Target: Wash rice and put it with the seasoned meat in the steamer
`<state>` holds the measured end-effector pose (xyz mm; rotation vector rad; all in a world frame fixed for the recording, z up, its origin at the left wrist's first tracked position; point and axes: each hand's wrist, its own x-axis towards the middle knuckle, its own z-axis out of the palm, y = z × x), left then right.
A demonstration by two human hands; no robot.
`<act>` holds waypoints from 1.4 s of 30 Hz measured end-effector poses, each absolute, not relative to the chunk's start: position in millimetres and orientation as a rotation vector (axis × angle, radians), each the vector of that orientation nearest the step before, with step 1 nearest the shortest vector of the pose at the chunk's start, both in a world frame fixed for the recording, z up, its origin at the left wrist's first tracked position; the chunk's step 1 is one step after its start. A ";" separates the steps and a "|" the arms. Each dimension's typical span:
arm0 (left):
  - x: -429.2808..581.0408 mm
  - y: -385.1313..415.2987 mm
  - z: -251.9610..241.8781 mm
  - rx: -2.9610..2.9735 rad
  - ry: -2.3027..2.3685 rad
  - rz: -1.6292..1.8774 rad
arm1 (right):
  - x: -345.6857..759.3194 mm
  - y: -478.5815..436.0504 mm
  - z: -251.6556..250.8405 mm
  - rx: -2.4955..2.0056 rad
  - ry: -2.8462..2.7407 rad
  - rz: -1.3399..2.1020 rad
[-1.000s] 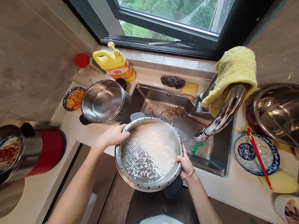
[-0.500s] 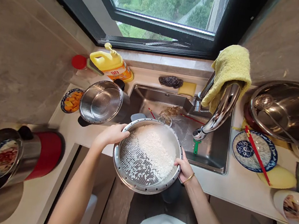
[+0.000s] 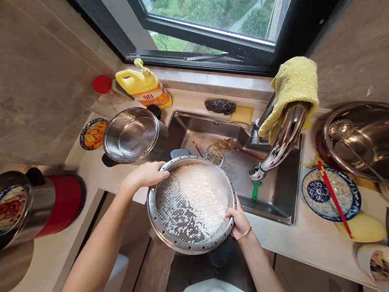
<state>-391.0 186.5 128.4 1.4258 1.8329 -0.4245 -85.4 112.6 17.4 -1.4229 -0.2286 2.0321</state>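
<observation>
Between my hands is a round metal colander (image 3: 168, 214) with a perforated bottom, held over the sink's front edge. White rice (image 3: 204, 199) is heaped on its right side and thinly scattered on the left. My left hand (image 3: 145, 175) grips the rim at the upper left, thumb over the edge. At the right rim, my right hand (image 3: 239, 219) is closed with the thumb inside; a bracelet circles that wrist. Behind the colander, the steel sink (image 3: 239, 162) contains a strainer with scraps, red chopsticks (image 3: 248, 153) and a green peeler (image 3: 255, 190).
A second perforated pot (image 3: 132, 135) stands left of the sink, near a bowl of orange pieces (image 3: 94, 134) and a yellow jug (image 3: 144, 85). The faucet (image 3: 273, 159), draped with a yellow cloth (image 3: 293, 92), overhangs the sink. Rightward are a patterned plate (image 3: 331, 193) and large steel basin (image 3: 381, 140).
The view has shifted slightly. Both hands keep their hold on the colander, and the rice lies much as before.
</observation>
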 end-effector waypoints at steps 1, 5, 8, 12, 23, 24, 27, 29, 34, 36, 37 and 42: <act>-391.4 186.7 128.2 1.428 1.836 -0.430 | -85.5 112.2 16.9 -1.413 -0.232 2.037; -391.7 187.9 129.5 1.451 1.852 -0.449 | -87.1 112.1 16.8 -1.413 -0.249 2.053; -390.3 189.2 133.2 1.452 1.861 -0.472 | -88.6 112.0 17.7 -1.417 -0.229 2.051; -387.6 191.7 138.4 1.427 1.864 -0.501 | -89.4 111.0 19.6 -1.403 -0.176 2.057; -385.6 197.0 138.9 1.399 1.859 -0.516 | -90.0 110.5 22.8 -1.440 -0.191 2.041; -385.8 197.3 138.6 1.404 1.858 -0.518 | -90.0 110.2 22.4 -1.437 -0.190 2.043; -385.6 198.2 138.6 1.411 1.855 -0.520 | -90.1 108.9 21.3 -1.431 -0.184 2.045; -384.9 199.1 139.6 1.413 1.857 -0.528 | -90.3 108.1 21.2 -1.427 -0.177 2.046; -385.0 201.6 140.6 1.381 1.837 -0.558 | -91.6 107.9 22.5 -1.410 -0.136 2.065; -386.6 202.4 138.8 1.381 1.834 -0.553 | -92.3 108.2 22.8 -1.398 -0.114 2.072; -387.5 202.6 137.6 1.382 1.834 -0.553 | -92.6 108.3 23.0 -1.392 -0.106 2.075; -389.9 203.9 135.0 1.381 1.833 -0.555 | -93.5 108.5 24.2 -1.386 -0.106 2.076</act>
